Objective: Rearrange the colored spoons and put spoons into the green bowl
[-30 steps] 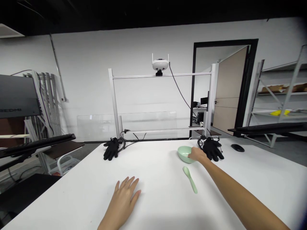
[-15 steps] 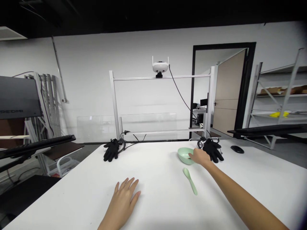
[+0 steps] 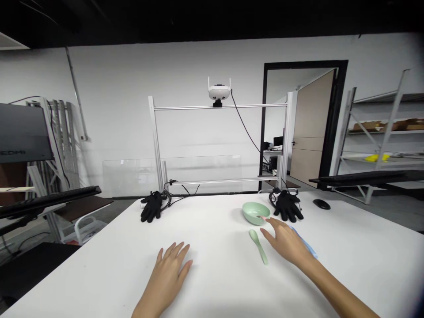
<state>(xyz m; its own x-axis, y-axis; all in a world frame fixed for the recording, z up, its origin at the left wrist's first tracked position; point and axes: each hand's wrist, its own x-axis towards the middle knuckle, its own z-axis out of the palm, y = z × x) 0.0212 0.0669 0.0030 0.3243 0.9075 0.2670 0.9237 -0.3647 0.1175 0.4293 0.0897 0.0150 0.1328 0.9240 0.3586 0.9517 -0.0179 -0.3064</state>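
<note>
The fingers of the right hand [image 3: 284, 242] are spread and hold nothing, one fingertip reaching the near rim of a mint-green bowl [image 3: 255, 213], the lowest finger just beside the bowl end of a mint-green spoon [image 3: 257, 246]; the bowl sits upright and the spoon lies flat, both on the white desk [image 3: 205, 229]; a blue cloth [image 3: 306, 243] shows just past the right palm, partly hidden by it; a black glove [image 3: 287, 206] lies just beyond the bowl, with a computer mouse [image 3: 321, 204] further right; the left hand [image 3: 165, 276] rests palm down, fingers spread and empty, well apart from the bowl; a second black glove [image 3: 151, 206] lies ahead of it, near the desk's far edge.
</note>
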